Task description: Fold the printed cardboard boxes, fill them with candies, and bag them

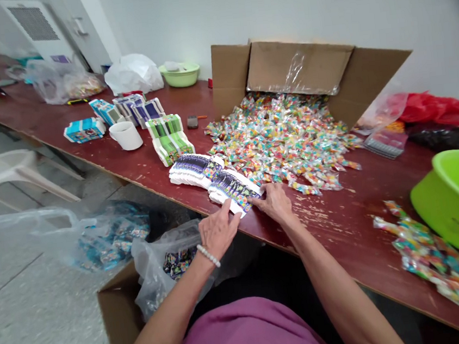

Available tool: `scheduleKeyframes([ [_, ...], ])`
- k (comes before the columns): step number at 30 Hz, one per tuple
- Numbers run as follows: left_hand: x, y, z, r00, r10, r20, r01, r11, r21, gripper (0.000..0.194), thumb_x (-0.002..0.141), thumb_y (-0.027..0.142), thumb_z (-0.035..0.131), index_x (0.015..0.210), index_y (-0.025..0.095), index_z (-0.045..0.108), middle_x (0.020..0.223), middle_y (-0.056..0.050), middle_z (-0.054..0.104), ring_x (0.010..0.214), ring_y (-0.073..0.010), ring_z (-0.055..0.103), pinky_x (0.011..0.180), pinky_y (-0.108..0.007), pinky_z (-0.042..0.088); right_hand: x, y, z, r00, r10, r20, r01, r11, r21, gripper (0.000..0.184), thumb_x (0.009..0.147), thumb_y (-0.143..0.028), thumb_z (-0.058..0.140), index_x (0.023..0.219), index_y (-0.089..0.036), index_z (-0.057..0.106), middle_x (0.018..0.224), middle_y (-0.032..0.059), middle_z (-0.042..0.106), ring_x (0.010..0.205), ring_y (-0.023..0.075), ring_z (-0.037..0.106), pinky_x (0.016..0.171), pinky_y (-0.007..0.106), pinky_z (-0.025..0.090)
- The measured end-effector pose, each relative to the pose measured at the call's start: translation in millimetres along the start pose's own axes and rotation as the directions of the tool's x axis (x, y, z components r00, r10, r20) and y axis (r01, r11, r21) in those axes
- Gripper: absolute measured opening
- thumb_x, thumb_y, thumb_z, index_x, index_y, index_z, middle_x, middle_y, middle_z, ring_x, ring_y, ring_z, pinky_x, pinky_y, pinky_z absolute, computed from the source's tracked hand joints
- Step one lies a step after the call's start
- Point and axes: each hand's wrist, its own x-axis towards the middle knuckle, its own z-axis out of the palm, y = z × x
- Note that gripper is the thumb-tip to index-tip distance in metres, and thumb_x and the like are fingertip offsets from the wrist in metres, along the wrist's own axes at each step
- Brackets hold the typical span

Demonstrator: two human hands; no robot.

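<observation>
A fanned stack of flat purple printed cartons (pixel 231 185) lies along the table's near edge, overlapping like tiles. My left hand (pixel 221 228), with a beaded bracelet at the wrist, has its thumb and fingers closed on the near end of the stack. At the right corner of the same nearest carton, my right hand (pixel 274 202) pinches with thumb and fingertips. Just beyond the stack stands a bundle of green flat cartons (pixel 169 137). A large heap of small wrapped candies (pixel 279 139) spreads close to my right hand.
The heap spills from an open cardboard box (pixel 300 63). Rightward are a lime-green basin (pixel 454 203) and loose candy packets (pixel 431 257). A white mug (pixel 126 136) stands by blue cartons (pixel 84 130). Below the edge hang plastic bags (pixel 153 267); a white stool (pixel 3 168) stands left.
</observation>
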Motion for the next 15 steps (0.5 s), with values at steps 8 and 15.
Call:
scheduleKeyframes([
  [8,29,3,1.0,0.991,-0.015,0.136,0.01,0.999,0.035,0.051,0.089,0.052,0.058,0.133,0.027,0.053,0.103,-0.011,0.075,0.097,-0.0328,0.07,0.08,-0.038,0.046,-2,1,2,1.0,0.004,-0.015,-0.002,0.993,0.116,0.048,0.079,-0.052,0.073,0.114,-0.022,0.061,0.118,0.0115,0.056,0.114,0.0325,0.055,0.089,0.043,0.043],
  [15,55,3,-4.6,0.972,-0.067,0.227,0.094,0.989,-0.11,0.04,0.073,0.039,0.073,0.107,0.024,0.059,0.097,-0.004,0.073,0.094,-0.0271,0.068,0.075,-0.032,0.045,4,5,-2,0.998,0.043,-0.039,-0.025,0.926,0.377,0.05,0.058,-0.044,0.086,0.095,-0.021,0.061,0.106,0.0084,0.06,0.106,0.0317,0.057,0.086,0.041,0.043],
])
